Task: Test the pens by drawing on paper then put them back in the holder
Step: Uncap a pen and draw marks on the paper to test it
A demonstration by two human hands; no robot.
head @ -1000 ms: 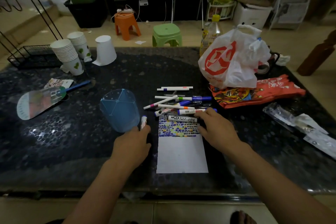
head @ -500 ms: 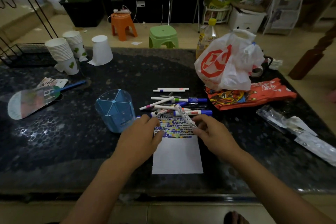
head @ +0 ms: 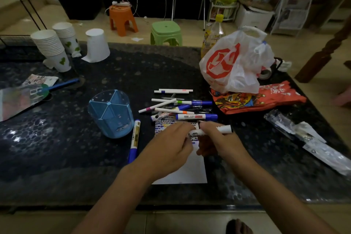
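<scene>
Both hands hold one white marker (head: 222, 129) level above the paper (head: 191, 173). My left hand (head: 169, 150) pinches its left end, and my right hand (head: 218, 142) grips its middle. The white sheet lies on the dark table, its top strip covered with coloured scribbles. A blue pen holder (head: 112, 114) stands left of the paper. A blue-capped marker (head: 134, 141) lies on the table beside the holder. Behind the paper is a pile of pens (head: 180, 105).
A white plastic bag (head: 233, 66) and a red packet (head: 256, 99) sit at the right. Stacked paper cups (head: 55, 47) stand at the back left, with a hand fan (head: 22, 95) lying in front of them. Clear wrappers (head: 307, 138) lie far right.
My left hand put a blue-capped marker down beside the holder and moved right. My right hand lifted a white marker from the pile, and both hands now hold it.
</scene>
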